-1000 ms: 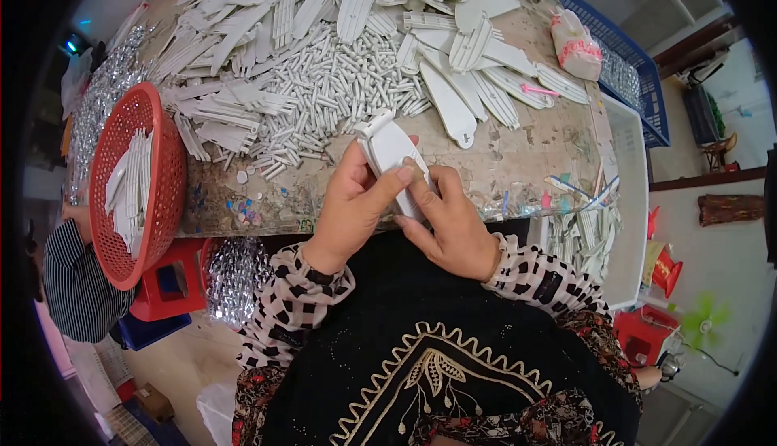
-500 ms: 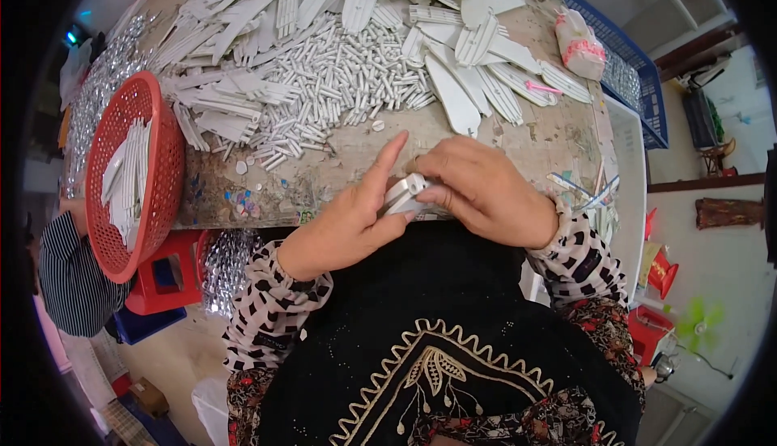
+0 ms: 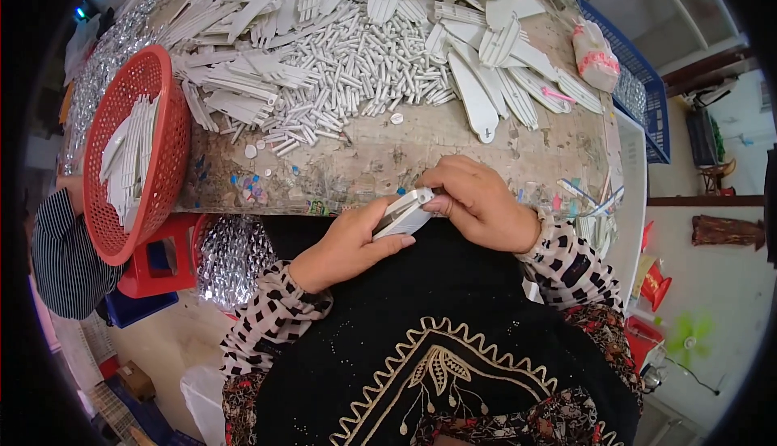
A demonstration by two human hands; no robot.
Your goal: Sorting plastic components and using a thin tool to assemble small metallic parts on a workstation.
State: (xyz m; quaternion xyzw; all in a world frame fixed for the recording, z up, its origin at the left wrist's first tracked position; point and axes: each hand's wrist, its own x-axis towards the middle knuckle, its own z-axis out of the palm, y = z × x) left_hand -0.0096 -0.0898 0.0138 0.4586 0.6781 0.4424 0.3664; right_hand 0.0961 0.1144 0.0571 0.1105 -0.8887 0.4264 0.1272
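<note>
A white flat plastic piece (image 3: 403,212) is held edge-on between both hands just in front of the worn table's near edge (image 3: 380,191). My left hand (image 3: 350,244) grips it from below with thumb and fingers. My right hand (image 3: 477,201) curls over its upper end, fingertips pressing on it. On the table beyond lie a heap of small white plastic rods (image 3: 356,70) and many white flat paddle-shaped pieces (image 3: 477,98).
A red mesh basket (image 3: 166,150) with several white pieces hangs off the table's left edge. A blue crate (image 3: 647,98) stands at the right, a wrapped bundle (image 3: 595,53) near it. A person in a striped sleeve (image 3: 61,252) sits at the left.
Both hands drew back from the table top toward my body with the white piece, which has turned from flat to edge-on. The right hand now covers its upper end.
</note>
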